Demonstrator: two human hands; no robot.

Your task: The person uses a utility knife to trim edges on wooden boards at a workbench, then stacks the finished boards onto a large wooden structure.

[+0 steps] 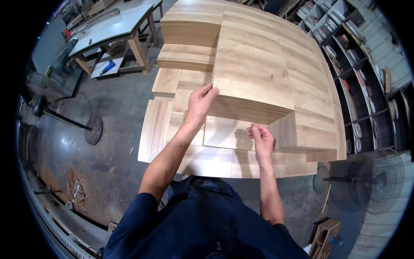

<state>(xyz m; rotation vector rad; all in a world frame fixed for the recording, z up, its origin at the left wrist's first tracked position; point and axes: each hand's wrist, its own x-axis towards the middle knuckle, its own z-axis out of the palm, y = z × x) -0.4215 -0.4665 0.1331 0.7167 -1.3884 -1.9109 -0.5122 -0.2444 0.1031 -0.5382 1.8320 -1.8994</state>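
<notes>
Light wood-grain boards lie in stacks of differing heights before me. My left hand (199,105) is closed at the near left corner of the tall stack (254,71), thumb and fingertips pinching the edge of its top board. My right hand (263,143) is over a lower board (222,131), close to the tall stack's front side. Its fingers are curled in and its thumb pressed against them; whatever they hold, if anything, is too small to make out. Beside the right hand rises the side of another stack (284,131).
A white-topped workbench (112,28) stands at far left, with a blue power tool (108,67) on its lower shelf. A pedestal fan (92,129) is on the left, another fan (379,183) at lower right. Dark shelving (361,69) with rolls lines the right. Scraps (79,191) litter the floor.
</notes>
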